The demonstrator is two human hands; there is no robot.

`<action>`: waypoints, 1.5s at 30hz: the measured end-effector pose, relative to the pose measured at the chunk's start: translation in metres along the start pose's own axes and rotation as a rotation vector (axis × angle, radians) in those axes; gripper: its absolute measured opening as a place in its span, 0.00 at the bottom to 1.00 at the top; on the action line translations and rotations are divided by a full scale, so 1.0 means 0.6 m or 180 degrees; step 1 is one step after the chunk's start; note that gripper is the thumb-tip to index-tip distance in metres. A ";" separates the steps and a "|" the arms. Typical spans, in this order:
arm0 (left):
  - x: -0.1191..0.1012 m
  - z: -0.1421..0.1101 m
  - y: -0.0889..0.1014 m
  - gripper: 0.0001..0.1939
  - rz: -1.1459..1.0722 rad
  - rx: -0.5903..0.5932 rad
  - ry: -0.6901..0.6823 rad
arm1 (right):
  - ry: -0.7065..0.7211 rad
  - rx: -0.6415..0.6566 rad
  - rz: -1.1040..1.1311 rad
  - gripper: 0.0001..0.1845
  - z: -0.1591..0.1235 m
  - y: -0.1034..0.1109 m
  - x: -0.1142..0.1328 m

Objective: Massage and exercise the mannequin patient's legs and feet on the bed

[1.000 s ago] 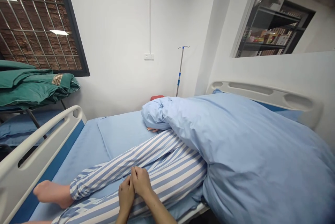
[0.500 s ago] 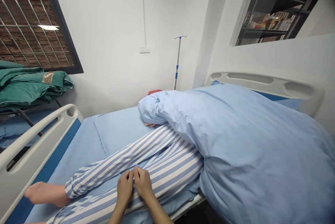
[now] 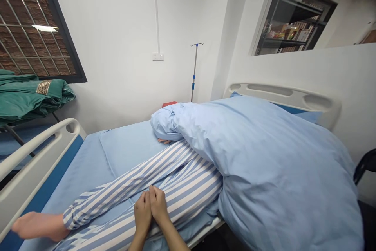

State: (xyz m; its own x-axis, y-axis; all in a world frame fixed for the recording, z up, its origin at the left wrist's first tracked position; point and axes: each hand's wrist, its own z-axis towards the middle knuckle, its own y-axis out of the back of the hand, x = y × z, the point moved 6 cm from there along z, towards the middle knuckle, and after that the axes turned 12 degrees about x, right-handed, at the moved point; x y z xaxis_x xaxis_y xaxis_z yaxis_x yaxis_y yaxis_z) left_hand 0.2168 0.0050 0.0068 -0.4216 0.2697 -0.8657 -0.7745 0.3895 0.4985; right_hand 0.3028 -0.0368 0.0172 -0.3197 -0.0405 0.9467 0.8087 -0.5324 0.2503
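Note:
My left hand [image 3: 143, 210] and my right hand [image 3: 158, 203] are side by side over the near leg of a figure lying on the bed. Both are closed with curled fingers, and their inner edges touch. The fingertips are hidden, and I see no cloth pulled up into either fist. Beneath them are blue-and-white striped trousers [image 3: 194, 186]. A bare foot [image 3: 39, 225] sticks out of the far trouser leg at the left. A light blue quilt [image 3: 264, 157] covers the upper body, and a few fingers [image 3: 163, 140] of the figure's hand show under its edge.
The bed has a pale footboard [image 3: 38, 161] at the left and a headboard [image 3: 273, 90] at the right. An IV pole [image 3: 194, 71] and a red object [image 3: 169, 104] stand behind it. Green folded cloth [image 3: 38, 98] lies at the left, and a dark chair part [image 3: 366, 165] shows right.
My hands have come together from slightly apart, staying over the same part of the leg. The view has shifted a little to the right. The figure and quilt look unmoved.

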 end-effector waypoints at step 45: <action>-0.036 0.006 -0.061 0.19 -0.0128 0.0000 0.0064 | 0.0021 -0.0066 0.0071 0.21 0.009 0.058 -0.028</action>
State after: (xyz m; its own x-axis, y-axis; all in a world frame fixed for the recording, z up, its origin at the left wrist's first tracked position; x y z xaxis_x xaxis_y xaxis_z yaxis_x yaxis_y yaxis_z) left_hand 0.2558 -0.0119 0.0074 -0.3996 0.2360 -0.8858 -0.7909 0.3998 0.4633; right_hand 0.3389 -0.0501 0.0109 -0.3050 -0.0581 0.9506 0.8052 -0.5487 0.2248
